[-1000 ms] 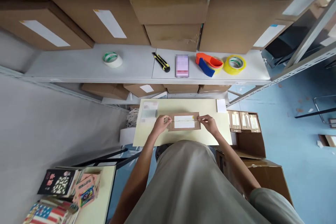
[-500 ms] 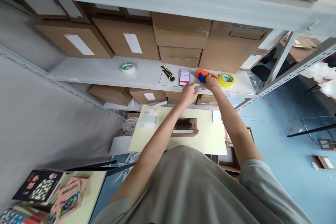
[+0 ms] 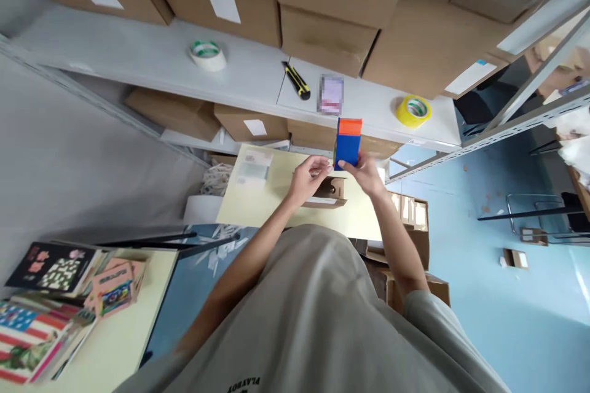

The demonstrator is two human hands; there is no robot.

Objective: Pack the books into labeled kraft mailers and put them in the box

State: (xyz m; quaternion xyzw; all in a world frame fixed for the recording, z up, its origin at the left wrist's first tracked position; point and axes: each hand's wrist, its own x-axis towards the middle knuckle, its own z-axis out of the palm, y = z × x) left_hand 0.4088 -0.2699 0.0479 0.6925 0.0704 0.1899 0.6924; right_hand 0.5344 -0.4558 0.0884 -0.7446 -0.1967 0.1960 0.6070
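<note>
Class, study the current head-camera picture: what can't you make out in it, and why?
All in the head view:
Phone: its screen is blurred into coarse squares, unreadable.
Right hand: some fingers are hidden behind the tape dispenser.
Left hand: fingertips too small to tell whether they touch tape.
Small open cardboard box: its left end is hidden by the left hand.
Flag-covered book: cut off by the left edge.

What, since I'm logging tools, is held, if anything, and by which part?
The right hand holds the tape dispenser by its lower end, thumb on the blue face. Whether the left hand, close beside it, grips anything cannot be told.
</note>
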